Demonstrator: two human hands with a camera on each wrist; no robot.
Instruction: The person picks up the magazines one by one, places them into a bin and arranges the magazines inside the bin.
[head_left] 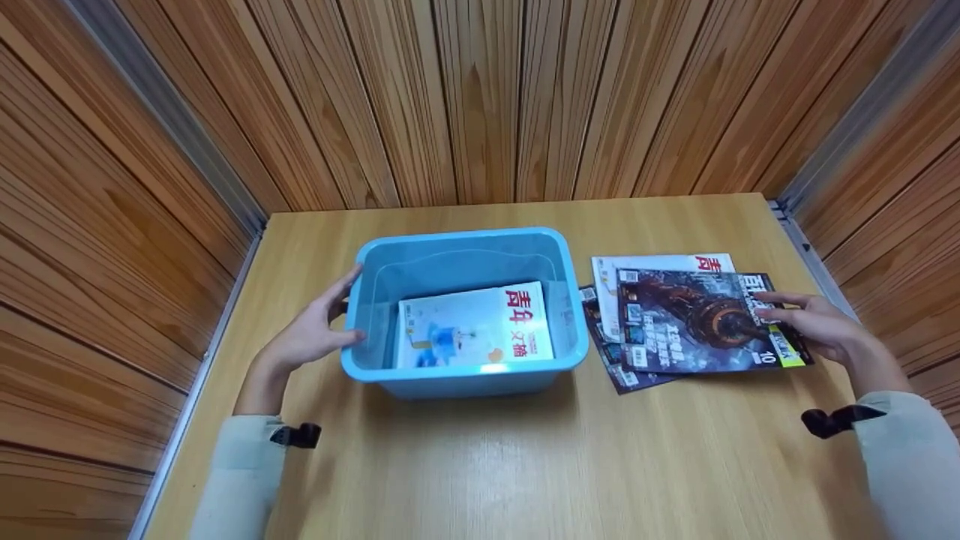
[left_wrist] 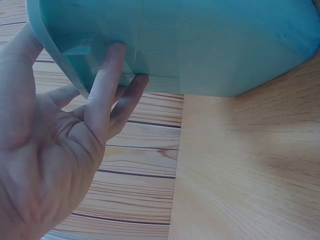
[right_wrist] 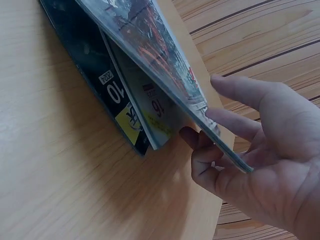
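While the blue bin (head_left: 465, 255) sits mid-table with one magazine inside, your left hand (head_left: 311, 334) rests spread against its left wall; your right hand (head_left: 814, 324) pinches the top magazine (head_left: 697, 319) of the stack's right edge, lifting it.

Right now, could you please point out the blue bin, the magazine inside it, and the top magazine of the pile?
Blue bin (head_left: 571, 352): head view, on its right rim.
Magazine in bin (head_left: 480, 330): head view, middle of its white cover.
Top magazine (head_left: 694, 319): head view, middle of its dark cover.
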